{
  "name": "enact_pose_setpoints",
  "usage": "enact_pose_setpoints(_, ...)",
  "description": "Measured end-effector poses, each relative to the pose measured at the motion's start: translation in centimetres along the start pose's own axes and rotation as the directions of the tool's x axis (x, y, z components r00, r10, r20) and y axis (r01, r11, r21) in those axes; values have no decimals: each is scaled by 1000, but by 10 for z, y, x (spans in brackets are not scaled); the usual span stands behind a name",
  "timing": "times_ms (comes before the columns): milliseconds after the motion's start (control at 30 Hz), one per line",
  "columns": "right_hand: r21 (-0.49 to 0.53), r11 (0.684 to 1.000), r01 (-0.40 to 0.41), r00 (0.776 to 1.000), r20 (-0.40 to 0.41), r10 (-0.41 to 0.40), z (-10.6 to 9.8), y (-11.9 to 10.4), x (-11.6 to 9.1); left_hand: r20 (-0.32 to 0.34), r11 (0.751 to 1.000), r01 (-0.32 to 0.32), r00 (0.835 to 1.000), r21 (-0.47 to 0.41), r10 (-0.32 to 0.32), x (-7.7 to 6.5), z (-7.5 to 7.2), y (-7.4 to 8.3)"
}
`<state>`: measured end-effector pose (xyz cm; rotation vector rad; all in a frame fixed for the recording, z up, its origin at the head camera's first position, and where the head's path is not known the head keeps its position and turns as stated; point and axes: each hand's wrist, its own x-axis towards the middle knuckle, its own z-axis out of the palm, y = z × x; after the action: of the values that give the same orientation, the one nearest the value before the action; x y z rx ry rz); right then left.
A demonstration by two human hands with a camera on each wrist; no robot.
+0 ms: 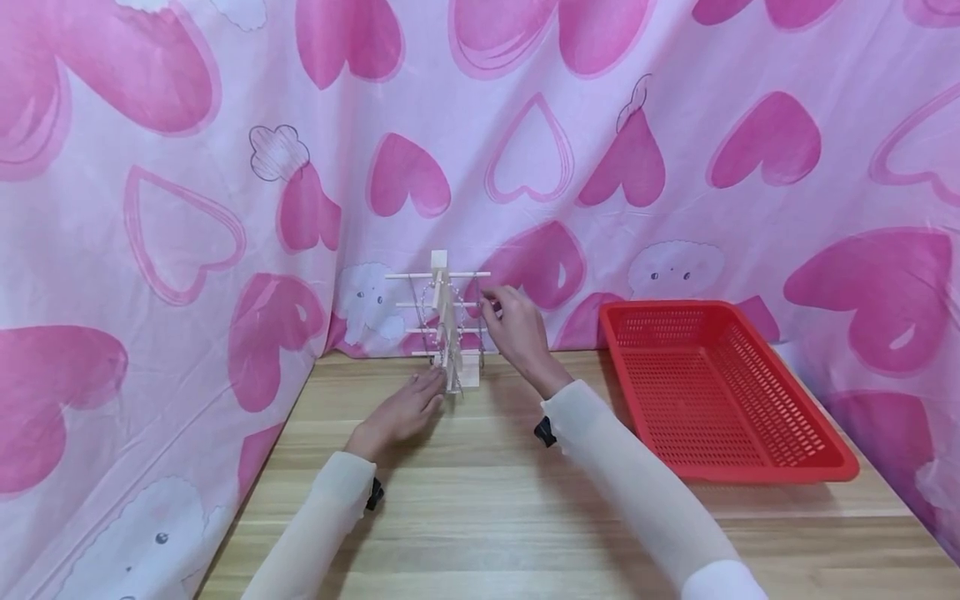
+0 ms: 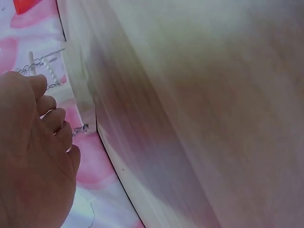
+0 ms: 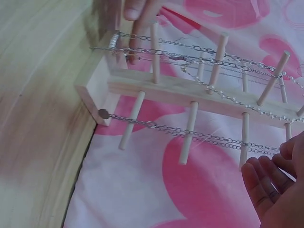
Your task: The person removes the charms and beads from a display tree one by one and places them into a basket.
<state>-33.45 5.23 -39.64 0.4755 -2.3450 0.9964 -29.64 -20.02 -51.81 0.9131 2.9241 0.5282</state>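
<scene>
A pale wooden stand (image 1: pixel 447 312) with pegs on both sides stands at the back of the table, hung with silver chain necklaces (image 3: pixel 166 130) and a beaded strand (image 3: pixel 237 103). My left hand (image 1: pixel 405 407) is low at the stand's base, fingers extended and close together; the left wrist view shows its fingers (image 2: pixel 54 116) beside the chains. Up at the right-hand pegs is my right hand (image 1: pixel 517 327). Its thumb and fingers (image 3: pixel 259 178) are bent around the upper part of a chain necklace and seem to pinch it; the exact contact is hidden.
To the right, a red perforated plastic basket (image 1: pixel 626 400) sits on the wood-grain table (image 1: pixel 480 517). A pink heart-patterned cloth (image 1: pixel 525 150) hangs close behind the stand and along the sides.
</scene>
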Motion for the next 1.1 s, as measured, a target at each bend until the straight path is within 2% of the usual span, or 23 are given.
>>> enact_pose_setpoints(167,13,1000,-19,1000,-8,19,2,-4,8,61,999,14,998,53,-18,5,2,1)
enact_pose_setpoints(300,38,998,-50,999,1,50,3,-8,13,101,997,52,993,59,-58,6,-1,5)
enact_pose_setpoints(500,77,993,-89,996,9,88,6,-12,16,137,995,71,987,66,-80,5,1,4)
enact_pose_setpoints(733,81,990,-113,993,-12,115,7,-14,19,135,997,63,988,55,-70,7,2,3)
enact_pose_setpoints(933,142,973,-181,983,-1,183,11,-16,18,139,997,53,988,62,-62,6,3,3)
enact_pose_setpoints(1100,162,964,-211,976,-23,217,15,-18,15,156,996,60,985,70,-71,5,4,4)
